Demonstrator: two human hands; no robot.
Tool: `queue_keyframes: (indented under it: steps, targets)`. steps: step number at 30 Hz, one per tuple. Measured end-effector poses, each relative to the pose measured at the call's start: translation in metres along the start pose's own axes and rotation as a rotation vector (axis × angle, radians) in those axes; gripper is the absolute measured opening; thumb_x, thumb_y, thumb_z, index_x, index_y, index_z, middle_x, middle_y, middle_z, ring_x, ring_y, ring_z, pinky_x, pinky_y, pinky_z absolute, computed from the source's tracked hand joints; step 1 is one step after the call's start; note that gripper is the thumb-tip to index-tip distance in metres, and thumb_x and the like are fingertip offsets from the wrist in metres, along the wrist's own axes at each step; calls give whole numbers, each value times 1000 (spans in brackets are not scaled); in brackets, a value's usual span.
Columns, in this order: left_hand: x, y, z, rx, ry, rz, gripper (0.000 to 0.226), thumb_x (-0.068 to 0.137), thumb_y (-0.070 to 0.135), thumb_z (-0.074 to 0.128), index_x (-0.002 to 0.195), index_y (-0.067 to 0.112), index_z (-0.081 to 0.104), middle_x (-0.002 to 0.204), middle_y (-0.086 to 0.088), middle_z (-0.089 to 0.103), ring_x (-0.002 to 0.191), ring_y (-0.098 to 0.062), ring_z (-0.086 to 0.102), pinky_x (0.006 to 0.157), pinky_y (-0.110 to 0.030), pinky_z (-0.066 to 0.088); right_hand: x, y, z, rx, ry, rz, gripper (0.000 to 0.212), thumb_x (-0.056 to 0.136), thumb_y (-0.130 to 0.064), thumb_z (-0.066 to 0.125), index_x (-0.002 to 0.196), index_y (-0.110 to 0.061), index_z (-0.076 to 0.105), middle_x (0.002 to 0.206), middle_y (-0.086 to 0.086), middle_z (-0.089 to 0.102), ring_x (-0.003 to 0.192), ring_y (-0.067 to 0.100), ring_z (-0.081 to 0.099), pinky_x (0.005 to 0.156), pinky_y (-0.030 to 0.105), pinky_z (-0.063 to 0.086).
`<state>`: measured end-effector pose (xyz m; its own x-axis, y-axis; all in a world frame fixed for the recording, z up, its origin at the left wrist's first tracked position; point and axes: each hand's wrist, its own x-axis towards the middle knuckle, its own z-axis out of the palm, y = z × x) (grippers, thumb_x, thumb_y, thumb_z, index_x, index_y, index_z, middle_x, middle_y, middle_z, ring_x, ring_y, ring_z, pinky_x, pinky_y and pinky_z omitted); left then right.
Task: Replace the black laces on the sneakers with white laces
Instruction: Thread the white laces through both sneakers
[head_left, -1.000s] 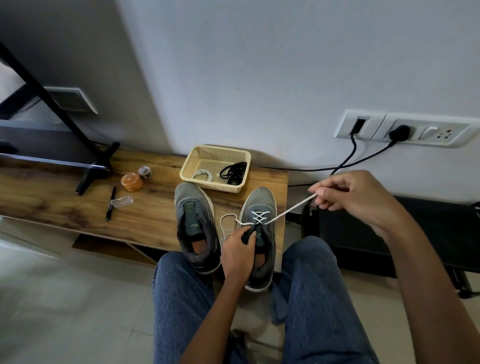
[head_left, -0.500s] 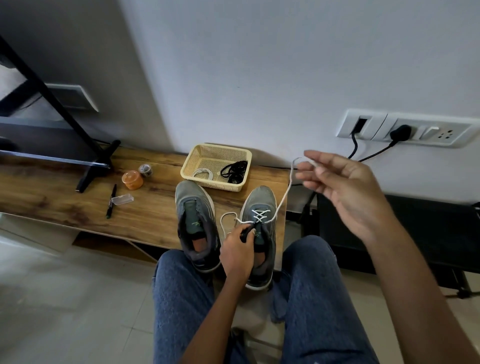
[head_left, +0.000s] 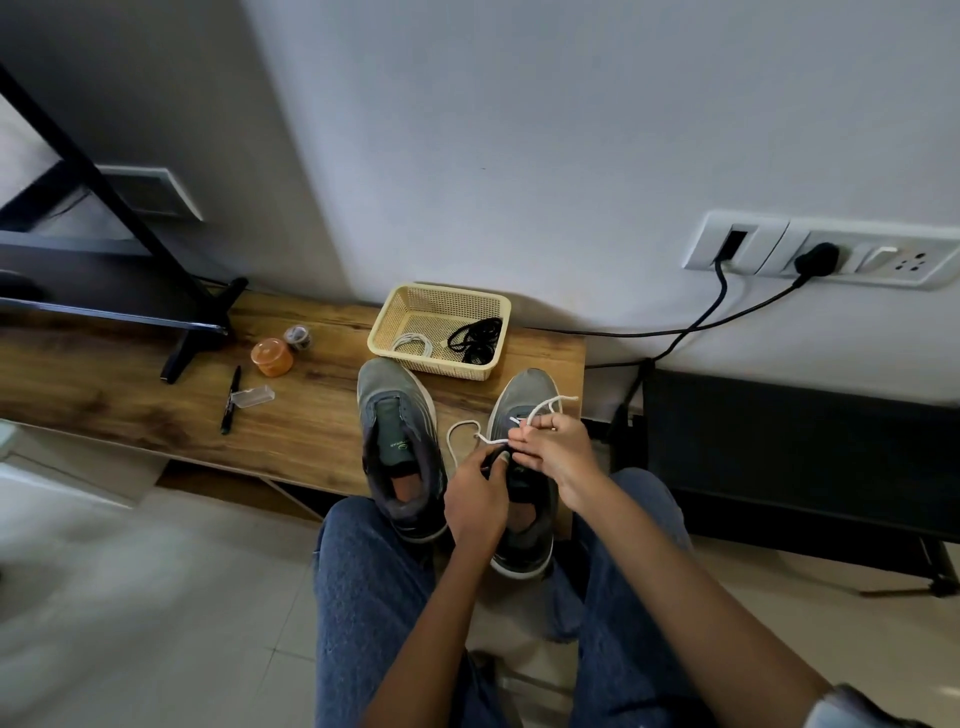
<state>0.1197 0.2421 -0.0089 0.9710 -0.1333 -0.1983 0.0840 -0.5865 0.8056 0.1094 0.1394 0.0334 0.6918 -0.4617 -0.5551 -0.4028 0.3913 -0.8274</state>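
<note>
Two grey sneakers stand side by side on the wooden bench (head_left: 130, 410). The left sneaker (head_left: 397, 441) has no lace in it. The right sneaker (head_left: 524, 400) is partly laced with a white lace (head_left: 462, 428); one end loops off to its left. My right hand (head_left: 558, 452) pinches the other end of the lace over the shoe's eyelets. My left hand (head_left: 475, 501) grips the right sneaker's dark tongue. A cream basket (head_left: 395, 317) behind the shoes holds a second white lace (head_left: 413, 344) and the black laces (head_left: 475, 340).
On the bench to the left lie a black pen (head_left: 230, 399), a clear small case (head_left: 253, 397), an orange tub (head_left: 271, 357) and a small jar (head_left: 297, 336). A black stand foot (head_left: 202, 332) rests there. Black cables (head_left: 675, 332) run from wall sockets at right.
My right hand, which had pulled the lace taut up to the right, has come down to the right sneaker's eyelets. The lace now lies slack. My left hand stays on the tongue.
</note>
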Motion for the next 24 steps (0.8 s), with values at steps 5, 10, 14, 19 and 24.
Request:
queue_keyframes:
  steps: [5, 10, 14, 19, 24]
  targets:
    - [4, -1, 0, -67, -15, -65, 21, 94, 30, 55, 111, 30, 69, 109, 5, 69, 100, -15, 61, 77, -27, 43, 9, 13, -3, -147, 68, -115, 9, 88, 0, 63, 83, -8, 64, 82, 5, 65, 67, 8, 59, 52, 13, 49]
    - [11, -6, 0, -143, -27, -128, 22, 94, 30, 58, 111, 27, 71, 108, 2, 70, 100, -19, 62, 81, -30, 47, 15, 19, -10, -192, 69, -111, 4, 83, 3, 68, 82, -1, 66, 69, 5, 67, 54, 6, 62, 50, 13, 49]
    - [16, -10, 2, -269, -43, -210, 17, 92, 27, 61, 103, 25, 74, 99, 2, 72, 96, -19, 64, 82, -34, 50, 20, 21, -8, -271, 37, -122, 10, 86, 5, 62, 80, -3, 64, 68, 4, 65, 55, 7, 60, 50, 12, 49]
    - [19, -10, 2, -338, -49, -260, 17, 91, 22, 62, 103, 20, 74, 93, 2, 71, 91, -17, 65, 85, -36, 52, 24, 29, -3, -342, 51, -175, 11, 87, 2, 62, 80, -6, 63, 70, 2, 64, 59, 8, 59, 50, 11, 47]
    - [19, -10, 3, -350, -62, -266, 16, 92, 20, 61, 102, 20, 74, 87, 6, 69, 89, -15, 64, 84, -36, 52, 26, 35, 3, -452, 86, -274, 20, 86, -2, 64, 72, -16, 60, 73, 0, 63, 65, 12, 61, 59, 18, 49]
